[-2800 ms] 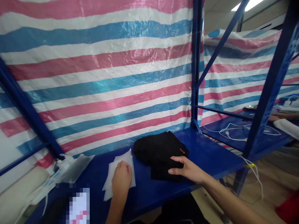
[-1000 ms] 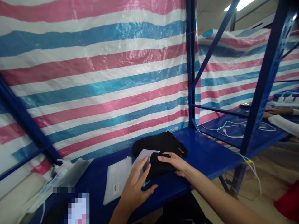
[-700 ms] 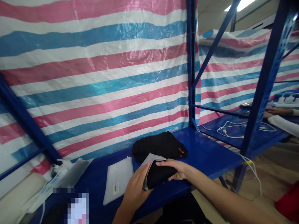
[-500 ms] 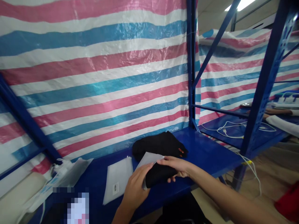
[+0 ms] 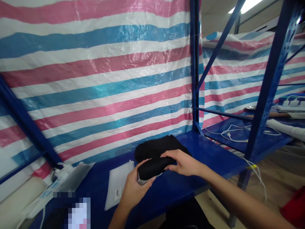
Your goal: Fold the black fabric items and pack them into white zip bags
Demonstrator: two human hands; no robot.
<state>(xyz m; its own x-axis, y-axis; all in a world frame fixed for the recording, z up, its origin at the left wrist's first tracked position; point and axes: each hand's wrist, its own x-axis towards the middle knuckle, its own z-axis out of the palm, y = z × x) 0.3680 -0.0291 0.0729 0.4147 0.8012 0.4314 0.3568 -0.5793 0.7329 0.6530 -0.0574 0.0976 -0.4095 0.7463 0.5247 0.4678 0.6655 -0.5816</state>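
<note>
A folded black cloth bundle is held just above the table, partly inside a frosted plastic bag whose pale edge shows beneath it. My left hand wraps round the bundle's left end and the bag. With thumb and fingers, my right hand grips the right end of the black cloth. Behind the hands lies another black garment, partly covered by the bundle and my right hand. A flat frosted zip bag with a small white label rests to the left of my left hand.
The blue tabletop stands against a striped plastic sheet. A white power strip and plastic film lie at the left. Blue posts divide off another table with white cables and a co-worker's sleeve.
The bundle has been turned and raised slightly, so more black cloth faces me and the bag sits below it. My right hand has shifted from its far edge to grip its right end.
</note>
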